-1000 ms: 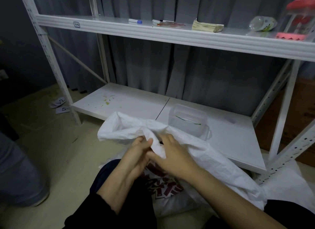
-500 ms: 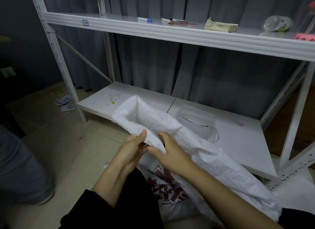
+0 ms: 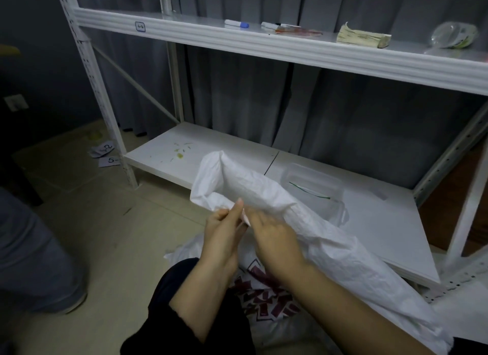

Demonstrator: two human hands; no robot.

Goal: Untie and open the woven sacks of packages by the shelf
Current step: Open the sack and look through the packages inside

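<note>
A white woven sack (image 3: 266,193) lies across my lap, and its loose mouth end stands up in front of the white shelf (image 3: 264,45). My left hand (image 3: 224,230) pinches a fold of the sack's edge between thumb and fingers. My right hand (image 3: 274,235) lies beside it on the sack, slightly blurred, fingers curled against the cloth near the same fold. Below my hands lies a second white sack (image 3: 266,296) with dark red print, partly hidden by my arms.
A clear plastic box (image 3: 314,183) stands on the lower shelf board (image 3: 383,222) behind the sack. Markers (image 3: 236,24), a paper stack (image 3: 363,37) and a bottle (image 3: 454,35) lie on the upper shelf. Another person's leg (image 3: 29,251) stands at the left. Numbered paper slips (image 3: 104,154) lie on the floor.
The sack's mouth end has been lifted and pulled up from a bunched heap into a raised tube. My hands have moved slightly apart along its edge; the camera shifted right.
</note>
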